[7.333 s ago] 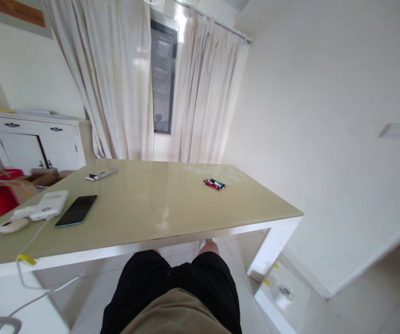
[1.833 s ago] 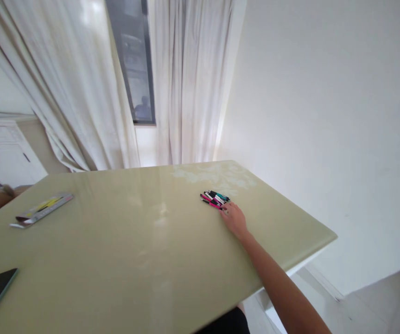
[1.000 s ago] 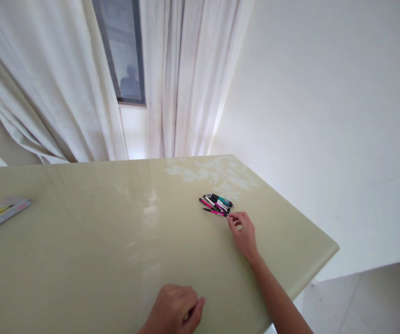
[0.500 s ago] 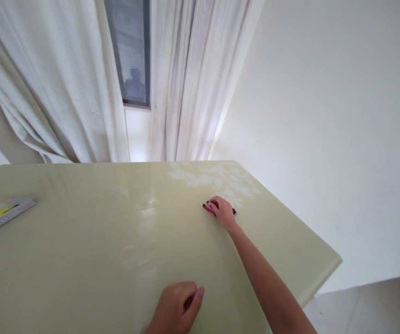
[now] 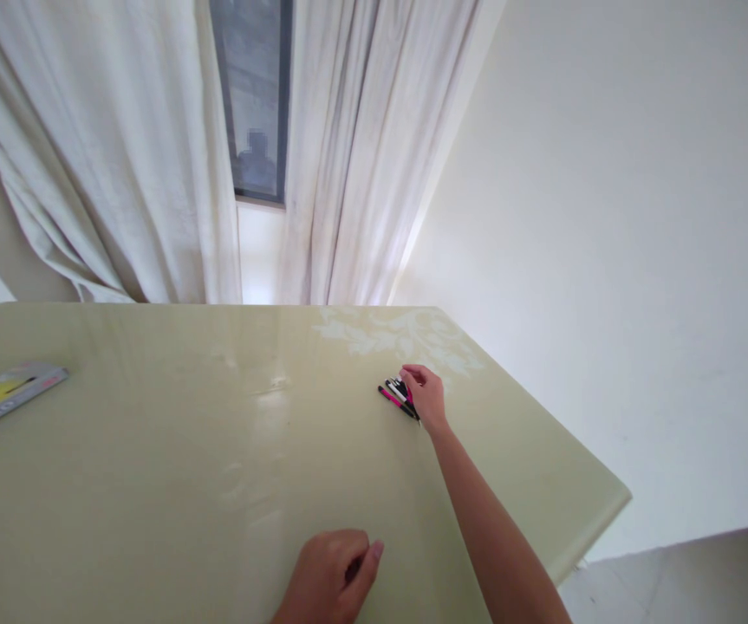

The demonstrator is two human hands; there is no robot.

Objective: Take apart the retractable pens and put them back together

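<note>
Several pens point(image 5: 398, 398) lie close together on the table point(image 5: 172, 451), with black, white and pink parts showing. My right hand point(image 5: 426, 398) is over their right-hand ends, its thumb and fingers pinched around a pen with a pink part. The hand hides some of the pens, so I cannot tell if the held one touches the table. Nearer to me, at the bottom middle, my left hand point(image 5: 334, 572) rests in a loose fist on the table, with nothing visible in it.
A flat grey and yellow package point(image 5: 6, 400) lies on the table at the far left. Pale curtains point(image 5: 152, 156) and a narrow window point(image 5: 253, 95) are behind the table. A white wall point(image 5: 595, 243) stands to the right, beyond the table's slanted edge.
My right hand has shifted slightly right and turned, uncovering more of the pens. The pens look more fanned out. My left hand stays in the same place.
</note>
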